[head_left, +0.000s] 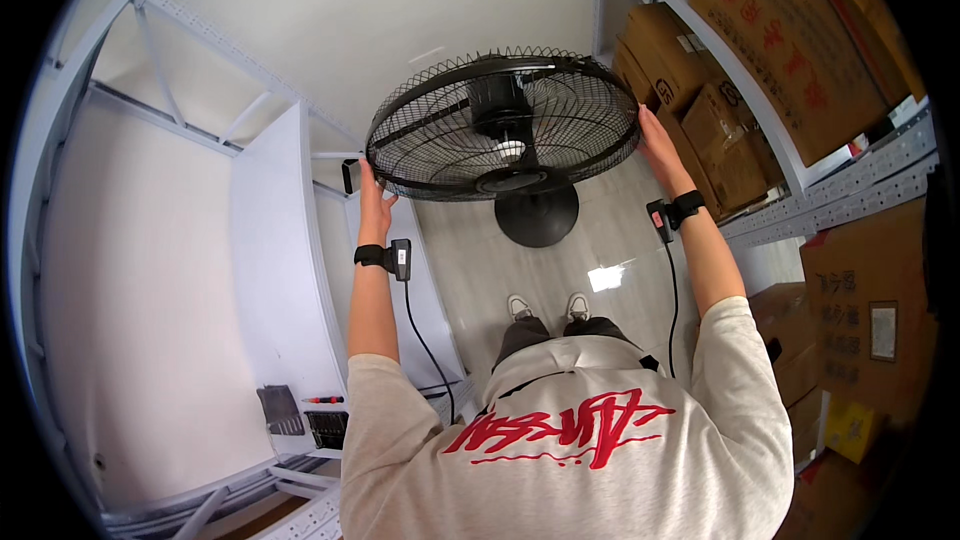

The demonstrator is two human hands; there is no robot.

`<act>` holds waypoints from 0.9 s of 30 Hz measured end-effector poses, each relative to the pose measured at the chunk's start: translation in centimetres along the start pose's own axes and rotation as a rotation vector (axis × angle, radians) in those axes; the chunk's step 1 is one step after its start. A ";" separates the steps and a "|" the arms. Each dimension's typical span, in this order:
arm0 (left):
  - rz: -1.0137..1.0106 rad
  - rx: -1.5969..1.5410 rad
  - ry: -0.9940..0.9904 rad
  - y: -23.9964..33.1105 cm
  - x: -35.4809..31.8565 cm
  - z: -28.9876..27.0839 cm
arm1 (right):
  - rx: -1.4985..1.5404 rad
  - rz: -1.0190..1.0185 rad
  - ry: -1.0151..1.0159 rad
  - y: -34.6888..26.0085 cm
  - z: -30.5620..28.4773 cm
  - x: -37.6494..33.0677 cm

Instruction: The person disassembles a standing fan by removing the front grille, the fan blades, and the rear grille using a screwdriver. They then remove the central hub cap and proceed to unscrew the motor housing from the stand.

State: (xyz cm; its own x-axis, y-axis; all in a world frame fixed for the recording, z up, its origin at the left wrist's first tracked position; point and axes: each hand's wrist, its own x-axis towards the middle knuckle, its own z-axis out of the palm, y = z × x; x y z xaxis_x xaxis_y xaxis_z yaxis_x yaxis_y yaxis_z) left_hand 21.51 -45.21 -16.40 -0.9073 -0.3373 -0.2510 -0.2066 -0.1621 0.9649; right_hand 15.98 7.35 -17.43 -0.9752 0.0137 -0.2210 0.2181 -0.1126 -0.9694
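A black pedestal fan (pixel 502 105) stands upright on the floor in front of me, its round wire cage level with my hands. Its round black base (pixel 537 217) shows below the cage. My left hand (pixel 374 206) grips the left rim of the cage, with the thumb partly in sight. At the opposite side my right hand (pixel 658 146) holds the right rim, its fingers partly hidden behind the edge. Each wrist wears a black strap with a small device and a cable.
Cardboard boxes (pixel 790 45) fill the metal shelving on the right, close to my right arm. On the left is a white shelf (pixel 150 270), holding a red-and-black screwdriver (pixel 324 400) and a black bit case (pixel 327 429). A pale wall (pixel 350 0) stands behind the fan.
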 end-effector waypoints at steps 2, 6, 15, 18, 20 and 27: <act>0.002 -0.022 -0.054 -0.5 0.8 -0.3 | 0.004 -0.039 -0.020 0.5 0.0 -0.4; 0.014 -0.053 -0.063 -1.4 1.4 -0.8 | -0.014 -0.062 0.041 0.7 0.8 -1.3; -0.120 0.032 -0.090 -0.2 0.9 -0.6 | 0.033 0.014 0.200 0.7 2.1 -1.3; -0.083 -0.004 -0.080 -0.2 0.3 0.2 | 0.013 -0.095 0.239 2.7 1.3 -1.1; -0.053 -0.008 -0.054 -1.5 0.8 -1.0 | 0.017 -0.097 0.222 2.4 2.3 -1.4; 0.027 0.017 -0.028 -2.7 1.9 -1.8 | -0.024 -0.121 0.242 3.7 1.3 -0.4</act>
State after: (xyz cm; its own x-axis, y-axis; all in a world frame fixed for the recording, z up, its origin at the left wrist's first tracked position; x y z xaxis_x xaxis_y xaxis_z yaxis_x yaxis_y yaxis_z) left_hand 20.99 -47.10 -19.63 -0.9225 -0.3154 -0.2227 -0.1877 -0.1377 0.9725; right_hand 17.15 5.65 -20.75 -0.9572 0.2634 -0.1198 0.1043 -0.0720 -0.9919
